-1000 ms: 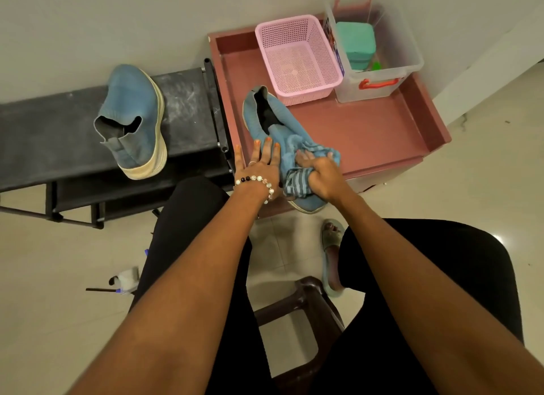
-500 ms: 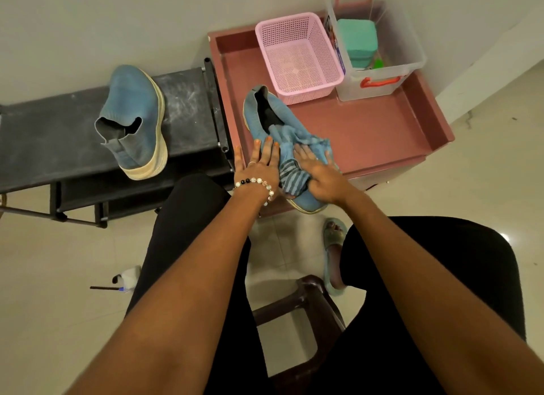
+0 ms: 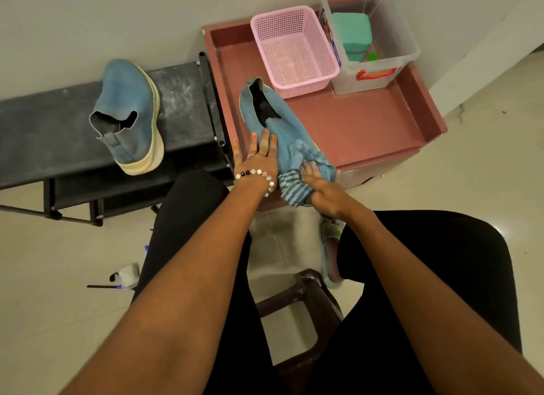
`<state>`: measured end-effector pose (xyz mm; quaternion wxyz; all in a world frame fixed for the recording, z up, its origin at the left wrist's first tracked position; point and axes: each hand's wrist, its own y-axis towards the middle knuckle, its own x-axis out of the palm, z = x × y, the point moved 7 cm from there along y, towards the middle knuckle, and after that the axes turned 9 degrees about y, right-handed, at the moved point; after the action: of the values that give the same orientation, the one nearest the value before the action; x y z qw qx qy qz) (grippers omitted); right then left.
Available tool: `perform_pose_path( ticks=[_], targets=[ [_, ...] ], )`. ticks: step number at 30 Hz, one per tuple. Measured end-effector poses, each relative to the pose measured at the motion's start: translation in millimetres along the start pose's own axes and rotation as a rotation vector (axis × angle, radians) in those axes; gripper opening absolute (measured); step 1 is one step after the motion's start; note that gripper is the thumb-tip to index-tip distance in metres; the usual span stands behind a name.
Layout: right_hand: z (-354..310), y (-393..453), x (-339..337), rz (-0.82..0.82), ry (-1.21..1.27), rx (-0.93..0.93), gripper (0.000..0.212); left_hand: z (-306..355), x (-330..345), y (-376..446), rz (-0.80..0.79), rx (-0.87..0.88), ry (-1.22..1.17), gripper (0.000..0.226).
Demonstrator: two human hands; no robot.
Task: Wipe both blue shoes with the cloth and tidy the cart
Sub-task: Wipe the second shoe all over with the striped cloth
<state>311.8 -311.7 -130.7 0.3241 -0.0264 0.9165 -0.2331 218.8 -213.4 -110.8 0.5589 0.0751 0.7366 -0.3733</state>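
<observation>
One blue slip-on shoe (image 3: pixel 273 111) lies on the dusty-pink cart tray (image 3: pixel 379 123), heel toward the wall. My left hand (image 3: pixel 259 156) presses flat on its left side with straight fingers. A blue striped cloth (image 3: pixel 306 159) is bunched over the shoe's toe, which it hides. My right hand (image 3: pixel 321 185) lies on the cloth with spread fingers and presses it down on the toe. The second blue shoe (image 3: pixel 126 114), with a thick cream sole, stands on the black bench (image 3: pixel 44 123) to the left.
A pink mesh basket (image 3: pixel 294 47) and a clear box (image 3: pixel 382 67) holding a green block (image 3: pixel 350 32) stand at the back of the cart. A brown stool (image 3: pixel 303 300) is between my legs. A small white object (image 3: pixel 126 274) lies on the floor at left.
My right hand has rubbed the cloth over the shoe's toe, up toward the left and then back toward me, its fingers flattening. My left hand has stayed on the shoe.
</observation>
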Motion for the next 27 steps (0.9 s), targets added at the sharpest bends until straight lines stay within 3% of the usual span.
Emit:
perform_pose_path(
  ticks=[3,7,16,23,27],
  targets=[
    [-6,26,-10,0.089,-0.023,0.012,0.056,-2,5,3,-0.014,0.004,-0.002,0.097],
    [-27,56,-27,0.054,-0.293,-0.065,0.063,-1,6,6,-0.055,0.035,-0.053,0.124],
    [-31,84,-38,-0.018,-0.838,-0.262,0.072,0,1,3,-0.052,0.01,-0.044,0.127],
    [-25,33,-20,-0.087,-0.655,-0.126,0.065,0,4,5,-0.04,0.007,-0.035,0.122],
    [-24,5,-8,-0.153,-0.531,-0.032,0.065,0,4,6,0.017,-0.018,0.006,0.094]
  ],
)
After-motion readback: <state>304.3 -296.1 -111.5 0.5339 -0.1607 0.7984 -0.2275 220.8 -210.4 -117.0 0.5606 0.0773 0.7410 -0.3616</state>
